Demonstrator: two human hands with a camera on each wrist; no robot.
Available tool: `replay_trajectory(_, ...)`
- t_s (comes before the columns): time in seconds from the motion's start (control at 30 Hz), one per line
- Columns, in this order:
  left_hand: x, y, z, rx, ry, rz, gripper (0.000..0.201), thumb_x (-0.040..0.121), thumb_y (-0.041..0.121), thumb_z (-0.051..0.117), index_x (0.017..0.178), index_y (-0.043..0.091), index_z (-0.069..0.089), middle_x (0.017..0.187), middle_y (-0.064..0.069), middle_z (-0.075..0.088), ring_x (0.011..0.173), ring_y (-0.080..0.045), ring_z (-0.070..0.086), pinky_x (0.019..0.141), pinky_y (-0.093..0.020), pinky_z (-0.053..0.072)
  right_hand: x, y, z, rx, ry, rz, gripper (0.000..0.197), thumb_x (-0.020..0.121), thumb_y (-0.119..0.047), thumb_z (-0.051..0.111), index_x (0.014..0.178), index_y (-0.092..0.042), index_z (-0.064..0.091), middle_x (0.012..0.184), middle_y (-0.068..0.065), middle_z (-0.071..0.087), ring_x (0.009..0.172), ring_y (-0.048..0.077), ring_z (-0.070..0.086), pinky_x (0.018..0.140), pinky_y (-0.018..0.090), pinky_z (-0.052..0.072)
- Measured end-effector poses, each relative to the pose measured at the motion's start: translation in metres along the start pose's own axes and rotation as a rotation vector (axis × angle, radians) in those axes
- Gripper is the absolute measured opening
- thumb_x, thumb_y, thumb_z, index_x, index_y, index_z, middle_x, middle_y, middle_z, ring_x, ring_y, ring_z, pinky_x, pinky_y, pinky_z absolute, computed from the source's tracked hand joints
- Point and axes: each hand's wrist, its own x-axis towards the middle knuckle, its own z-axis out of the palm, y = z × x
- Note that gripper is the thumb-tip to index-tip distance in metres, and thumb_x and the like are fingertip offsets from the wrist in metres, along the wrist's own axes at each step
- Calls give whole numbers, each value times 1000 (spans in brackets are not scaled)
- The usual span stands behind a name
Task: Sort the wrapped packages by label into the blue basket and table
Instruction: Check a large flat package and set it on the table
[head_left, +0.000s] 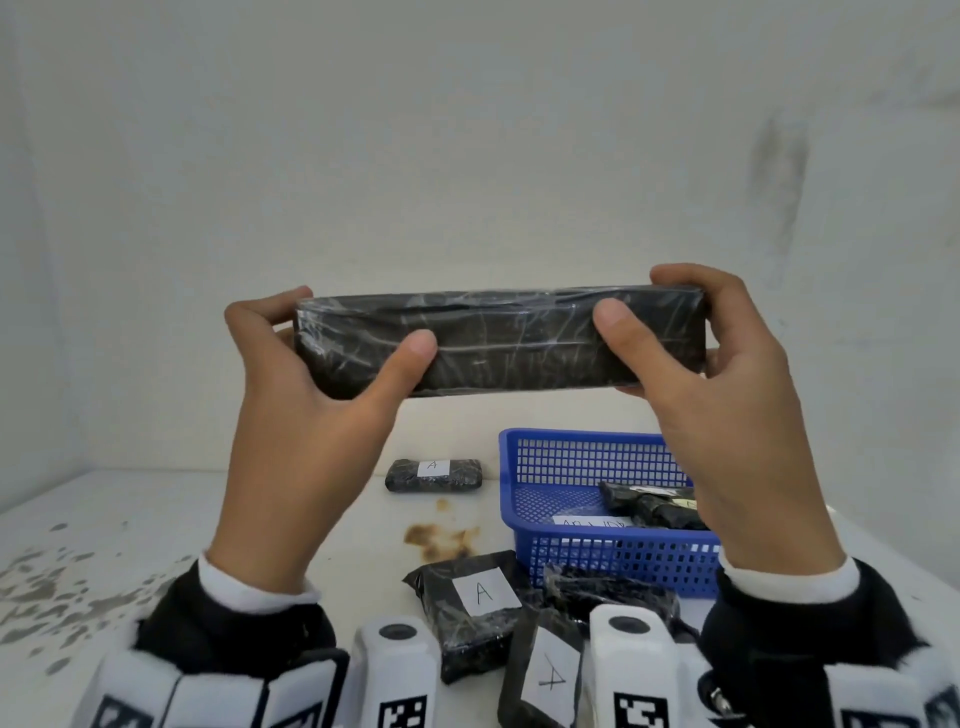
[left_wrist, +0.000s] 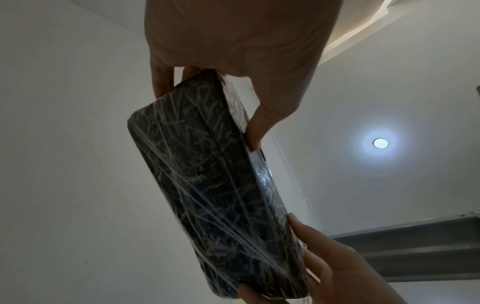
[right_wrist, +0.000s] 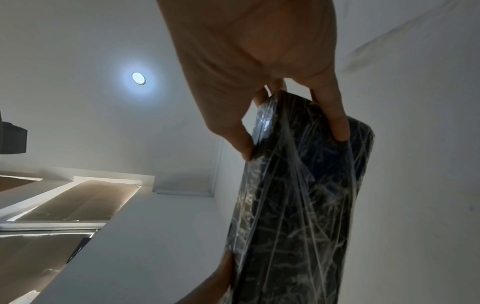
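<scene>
White walls back a stained white table (head_left: 218, 525) where a person lifts a long black film-wrapped package (head_left: 498, 340) to eye level, the left hand (head_left: 311, 395) and right hand (head_left: 727, 395) each clamping an end between thumb and curled fingers, apparently turning it to hunt for a label; none shows on the faces in view. Below, a blue basket (head_left: 561, 556) holds at least one dark package beside a paper slip whose writing is too blurred to read, while an A-labelled package (head_left: 434, 474) sits apart on the table and more A-labelled packages (head_left: 480, 605) wait near the wrists.
</scene>
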Motion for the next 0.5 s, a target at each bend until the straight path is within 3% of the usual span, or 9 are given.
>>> replay_trajectory(0.07,1,0,0,-3,4,17,74,62,50,74,118,29,29,106,6,63,79,13,63,69,-5,45,-1,-2,0,-21,-13,-1,59,69,-55,76,121,-36,54,99,-11,69,91,1,68,83,19,56)
replay_trajectory(0.13,1,-1,-1,-3,8,27,79,58,50,76,118,29,28,109,6,64,82,11,63,75,-11,46,-2,-4,0,-45,-24,-10,62,71,-50,78,124,-36,51,98,-14,68,86,-8,64,72,5,48)
replay_trajectory(0.27,-1,2,-1,28,17,48,81,59,46,80,118,29,27,101,11,62,81,15,61,70,-1,44,-5,-8,2,-80,-64,11,74,63,-53,82,126,-39,45,92,-23,62,80,-19,58,65,-2,41)
replay_trajectory(0.33,-3,4,-1,69,24,51,85,55,48,81,117,30,26,98,17,55,80,17,58,67,1,41,-6,-9,3,-99,-75,16,82,59,-56,82,129,-40,42,100,-22,60,84,-16,59,66,0,43)
replay_trajectory(0.43,-6,5,2,131,35,45,93,47,56,80,118,29,24,97,26,43,83,14,50,64,3,37,-8,-9,6,-130,-75,13,89,50,-66,80,126,-47,37,114,-9,61,104,7,61,81,14,46)
replay_trajectory(0.5,-8,5,5,137,46,42,97,46,57,80,120,28,24,94,29,38,81,17,45,64,5,35,-9,-8,8,-150,-70,-9,89,49,-66,81,123,-48,36,115,-6,61,106,14,61,85,20,47)
